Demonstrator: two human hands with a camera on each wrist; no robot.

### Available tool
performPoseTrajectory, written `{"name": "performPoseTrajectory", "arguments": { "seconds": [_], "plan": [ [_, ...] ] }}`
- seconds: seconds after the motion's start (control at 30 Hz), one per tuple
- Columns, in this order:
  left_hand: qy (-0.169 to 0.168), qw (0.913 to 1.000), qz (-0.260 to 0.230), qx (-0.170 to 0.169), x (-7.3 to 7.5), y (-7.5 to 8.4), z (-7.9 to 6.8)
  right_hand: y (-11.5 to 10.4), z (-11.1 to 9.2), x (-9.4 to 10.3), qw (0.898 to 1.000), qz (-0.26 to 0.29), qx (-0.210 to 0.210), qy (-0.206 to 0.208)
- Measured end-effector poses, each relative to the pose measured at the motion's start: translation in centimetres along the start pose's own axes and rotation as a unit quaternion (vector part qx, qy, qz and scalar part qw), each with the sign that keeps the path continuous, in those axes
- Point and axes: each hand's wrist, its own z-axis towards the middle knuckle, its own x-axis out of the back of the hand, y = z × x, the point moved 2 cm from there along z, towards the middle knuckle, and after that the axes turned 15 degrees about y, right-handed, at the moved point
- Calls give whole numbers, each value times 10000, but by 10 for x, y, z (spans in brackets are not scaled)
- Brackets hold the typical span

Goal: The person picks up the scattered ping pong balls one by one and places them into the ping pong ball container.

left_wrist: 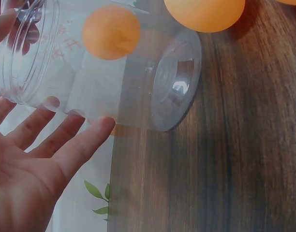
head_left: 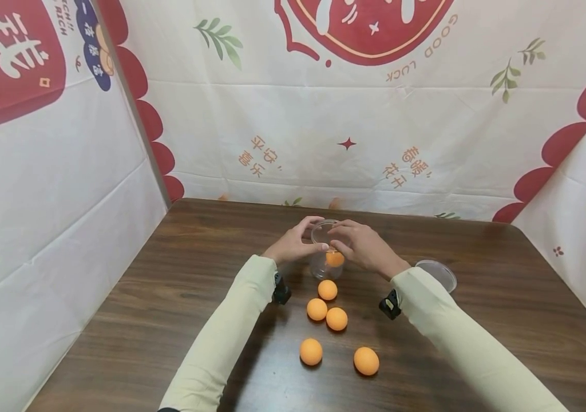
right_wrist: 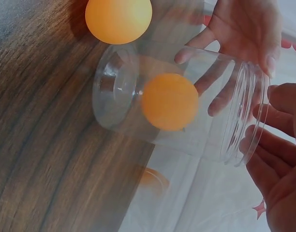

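Clear plastic jar [head_left: 325,252] standing upright on the brown wooden desk [head_left: 179,297], toward the far edge and roughly midway between the left and right edges. One orange ball [head_left: 335,258] lies inside it; in the left wrist view the ball [left_wrist: 111,32] shows through the jar wall [left_wrist: 90,92], and in the right wrist view the ball [right_wrist: 170,101] lies nearer the jar's base than its open rim [right_wrist: 247,121]. Left hand [head_left: 295,243]: fingers curved around the jar's left side, with fingertips [left_wrist: 70,121] touching the wall, so the grip steadies the jar. Right hand [head_left: 362,246]: fingers gathered loosely at the jar's mouth and holding nothing, with fingertips [right_wrist: 264,145] just beside the rim; whether they touch it cannot be told. Five more orange balls lie on the desk on the near side of the jar: a cluster of three [head_left: 327,309] closest to it and a pair [head_left: 338,356] nearer the near edge. A clear lid [head_left: 437,274] rests flat on the desk to the right, beside the right sleeve [head_left: 458,332].
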Motion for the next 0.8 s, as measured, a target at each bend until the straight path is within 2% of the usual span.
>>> {"name": "performPoseTrajectory", "arguments": {
  "seconds": [0.27,0.5,0.8],
  "plan": [
    [23,10000,-65,9,1,1,-2,-1,-2,6,9996,55,199,217],
    [36,10000,-72,-37,1,1,-1,2,-10,15,9995,94,226,192],
    [82,9999,-59,77,-2,0,-2,-1,-17,22,9992,161,345,144]
  ]
}}
